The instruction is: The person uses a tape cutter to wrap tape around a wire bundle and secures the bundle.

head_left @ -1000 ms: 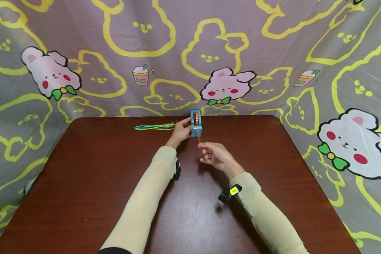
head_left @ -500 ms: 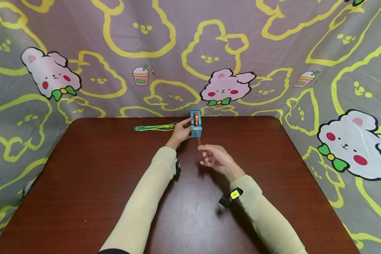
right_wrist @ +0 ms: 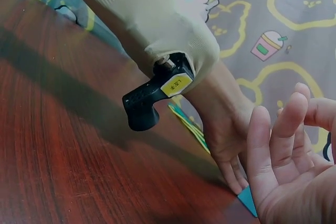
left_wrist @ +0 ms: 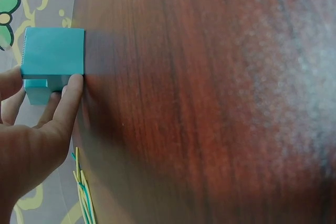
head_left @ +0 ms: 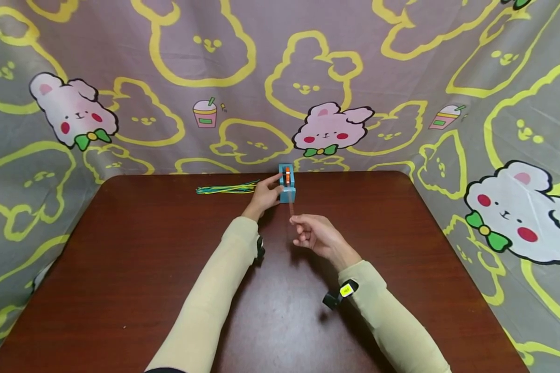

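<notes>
Blue, the tape dispenser [head_left: 285, 196] sat in the grip of the left hand [head_left: 264, 195], thin yellow and green strips [head_left: 224, 188] lying just left of that hand; the right hand [head_left: 321, 235] pinched clear tape [head_left: 291, 207] stretching from the dispenser.

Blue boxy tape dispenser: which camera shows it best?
The head view: the blue boxy tape dispenser shows its orange wheel and see-through strip. The left wrist view shows mainly a broad, plain face; the right wrist view, only a corner.
</notes>
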A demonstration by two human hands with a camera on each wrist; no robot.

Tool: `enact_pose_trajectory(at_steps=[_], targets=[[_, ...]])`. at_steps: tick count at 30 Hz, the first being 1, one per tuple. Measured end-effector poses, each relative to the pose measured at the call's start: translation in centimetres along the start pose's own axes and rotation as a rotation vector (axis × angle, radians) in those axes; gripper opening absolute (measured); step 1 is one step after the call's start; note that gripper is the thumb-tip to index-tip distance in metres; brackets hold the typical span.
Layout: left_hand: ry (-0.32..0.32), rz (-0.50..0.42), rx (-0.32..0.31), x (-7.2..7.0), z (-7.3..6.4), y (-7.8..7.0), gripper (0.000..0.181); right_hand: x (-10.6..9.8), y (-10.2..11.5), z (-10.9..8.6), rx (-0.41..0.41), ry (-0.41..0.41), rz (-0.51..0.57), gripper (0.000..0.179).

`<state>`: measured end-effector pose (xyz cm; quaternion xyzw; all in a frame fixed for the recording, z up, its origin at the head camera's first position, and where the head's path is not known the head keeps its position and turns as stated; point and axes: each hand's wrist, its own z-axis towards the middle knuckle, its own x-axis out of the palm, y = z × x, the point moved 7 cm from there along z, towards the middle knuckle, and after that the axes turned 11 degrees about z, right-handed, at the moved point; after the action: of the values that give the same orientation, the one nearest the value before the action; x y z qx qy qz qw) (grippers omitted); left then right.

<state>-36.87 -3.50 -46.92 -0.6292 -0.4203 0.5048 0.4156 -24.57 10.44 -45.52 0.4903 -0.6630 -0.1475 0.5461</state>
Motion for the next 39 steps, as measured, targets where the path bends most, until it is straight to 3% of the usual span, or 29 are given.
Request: enact_pose_trajectory(at_steps=[25, 39], targets=[[0.005, 0.014, 0.009, -0.1, -0.1, -0.2, 0.045, 0.4, -0.3, -1.5, -0.005, 0.063, 0.003, 0.019], [0.005, 0.006, 0.008, 0.0, 0.1, 0.0, 0.045, 0.3, -0.3, -1.7, -0.007, 0.057, -0.004, 0.022]])
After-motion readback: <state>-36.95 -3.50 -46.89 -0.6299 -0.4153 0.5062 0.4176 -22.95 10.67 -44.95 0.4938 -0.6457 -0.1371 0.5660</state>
